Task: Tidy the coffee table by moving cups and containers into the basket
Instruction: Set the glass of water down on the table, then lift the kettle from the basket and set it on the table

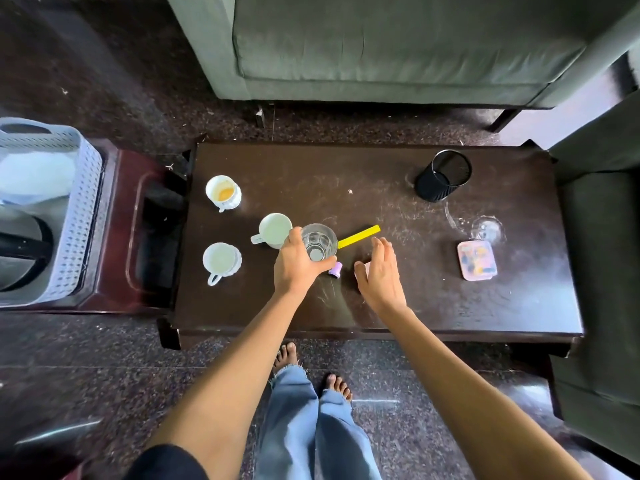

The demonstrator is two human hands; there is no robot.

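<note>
1. The left grip is curling its fingers and thumb round a clear glass, which is standing upright, mouth up, near the middle of the desk.
2. The right grip is hovering at the glass's 4 o'clock, fingers straight and holding nothing. Something pale is showing beneath it, but I cannot tell what.
3. A mug is sitting just beside the glass at 9 o'clock. A stained cup is lying at 10 o'clock and a clean cup at 8 o'clock.
4. The basket is lying at 9 o'clock from the left grip, well apart, past the desk's left end. The left grip is the nearer one. The carry is likely heading straight over the mug and cups, so the glass is needing height first.
5. A second glass is waiting at 3 o'clock and a mesh pot at 2 o'clock, both nearer the right grip.
</note>
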